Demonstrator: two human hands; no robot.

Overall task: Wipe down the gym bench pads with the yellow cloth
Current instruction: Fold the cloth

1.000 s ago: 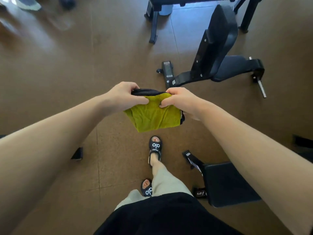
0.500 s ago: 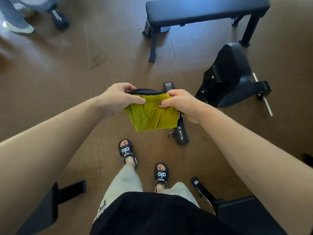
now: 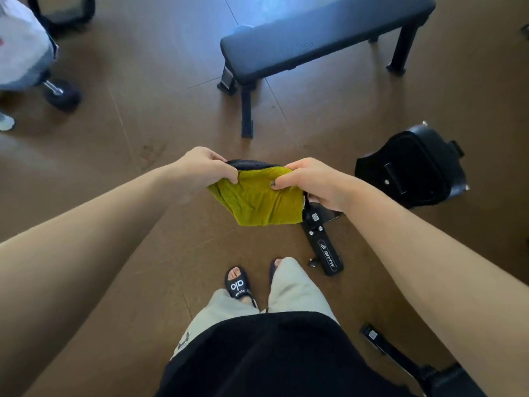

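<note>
A folded yellow cloth (image 3: 260,200) with a dark back layer hangs in front of me at waist height. My left hand (image 3: 204,167) pinches its upper left corner and my right hand (image 3: 312,180) pinches its upper right corner. A flat black bench (image 3: 323,35) stands on the floor ahead, its pad bare. To the right, an adjustable bench lies low with its black pad (image 3: 415,167) tilted up, and its frame bar (image 3: 323,245) runs toward my feet.
Brown floor all round. Another person's legs and a dumbbell (image 3: 61,93) are at the far left. A further black bench part (image 3: 446,376) sits at the bottom right near my legs. My sandalled feet (image 3: 237,285) stand below the cloth.
I have walked forward: the flat bench has come closer and lower in view, and the adjustable bench has slid to the right. Both hands still hold the cloth the same way.
</note>
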